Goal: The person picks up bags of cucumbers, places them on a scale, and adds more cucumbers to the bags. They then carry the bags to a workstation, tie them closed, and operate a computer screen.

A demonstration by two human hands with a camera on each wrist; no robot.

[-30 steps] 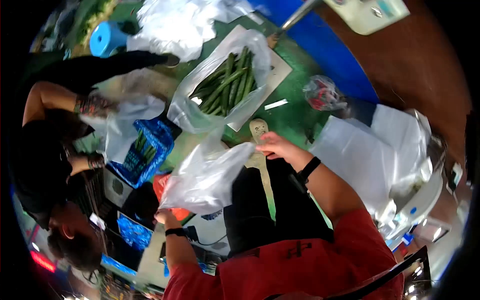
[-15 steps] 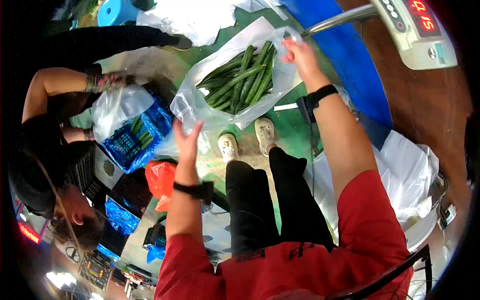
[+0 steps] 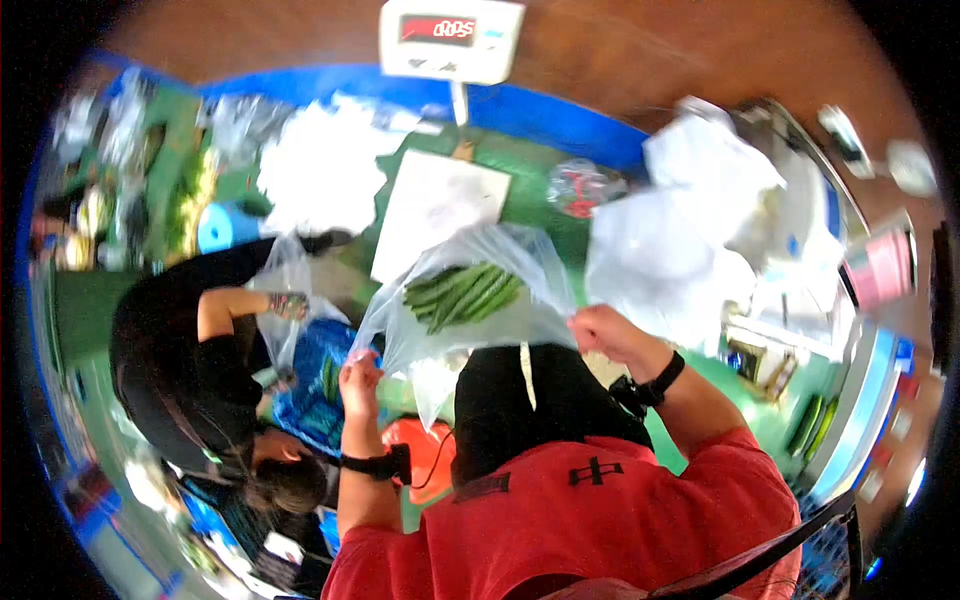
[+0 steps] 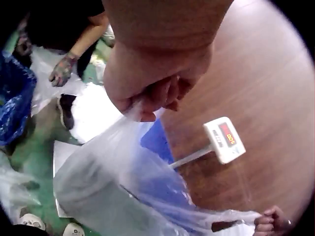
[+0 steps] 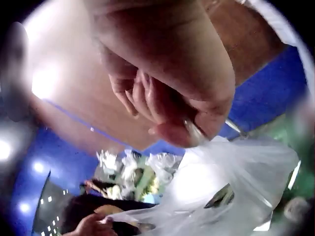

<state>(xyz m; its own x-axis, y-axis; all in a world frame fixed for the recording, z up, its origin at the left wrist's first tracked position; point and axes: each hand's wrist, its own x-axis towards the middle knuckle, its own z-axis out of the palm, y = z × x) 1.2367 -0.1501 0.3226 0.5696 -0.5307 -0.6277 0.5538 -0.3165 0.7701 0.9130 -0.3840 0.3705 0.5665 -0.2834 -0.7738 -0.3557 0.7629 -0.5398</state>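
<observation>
A clear plastic bag (image 3: 540,285) with long green vegetables (image 3: 462,295) inside is held up between both hands, off the white scale plate (image 3: 440,205). My left hand (image 3: 360,385) grips the bag's left edge; in the left wrist view the left hand's (image 4: 157,83) fingers curl round the gathered plastic. The right hand (image 3: 605,332) pinches the opposite edge, and in the right wrist view the right hand (image 5: 172,103) has thumb and fingers closed on it. Across the left wrist view the bag (image 4: 118,187) hangs stretched toward the right hand (image 4: 273,221).
The scale's display (image 3: 450,40) stands beyond the plate. At left a person in black (image 3: 190,350) bends over a blue-lined basket (image 3: 315,385). A red bag (image 3: 418,455) lies near my legs. White bags (image 3: 655,260) are at right, a blue stool (image 3: 225,228) at back left.
Both hands have taken hold of the bag of green vegetables, lifted it off the plate and drawn it toward my body. The head view has turned, bringing the scale display to the top middle.
</observation>
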